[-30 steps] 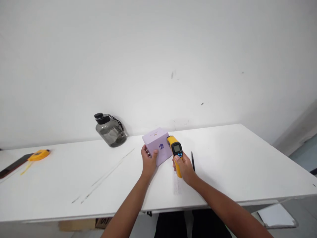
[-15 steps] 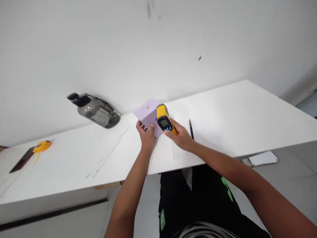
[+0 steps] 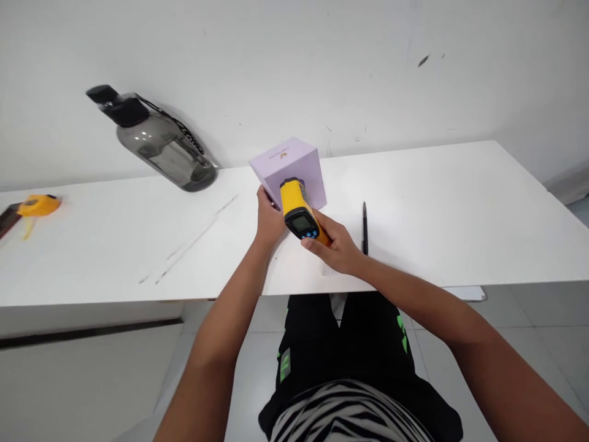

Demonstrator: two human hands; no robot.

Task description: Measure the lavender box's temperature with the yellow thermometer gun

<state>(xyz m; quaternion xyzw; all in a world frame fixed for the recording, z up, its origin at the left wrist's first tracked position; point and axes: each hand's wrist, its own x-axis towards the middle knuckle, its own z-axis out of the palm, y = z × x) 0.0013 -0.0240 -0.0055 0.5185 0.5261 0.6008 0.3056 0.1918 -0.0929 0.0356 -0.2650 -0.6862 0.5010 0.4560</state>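
A lilac cardboard box (image 3: 294,166) stands on the white table (image 3: 460,209), near its front edge. My left hand (image 3: 268,220) grips the box at its lower left corner. My right hand (image 3: 335,245) holds a yellow and black infrared thermometer gun (image 3: 298,209) by the handle. The gun's nose points at the near face of the box and is very close to it. Its small display faces me.
A black pen (image 3: 364,227) lies right of my right hand. A smoky grey water jug (image 3: 151,141) with a black cap stands at the back left by the wall. A yellow tape measure (image 3: 37,205) and a dark flat object (image 3: 5,218) lie far left.
My head has moved closer and tilted down, so my legs now show. The thermometer gun moved from the box's right side to in front of its near face. My left hand kept the box.
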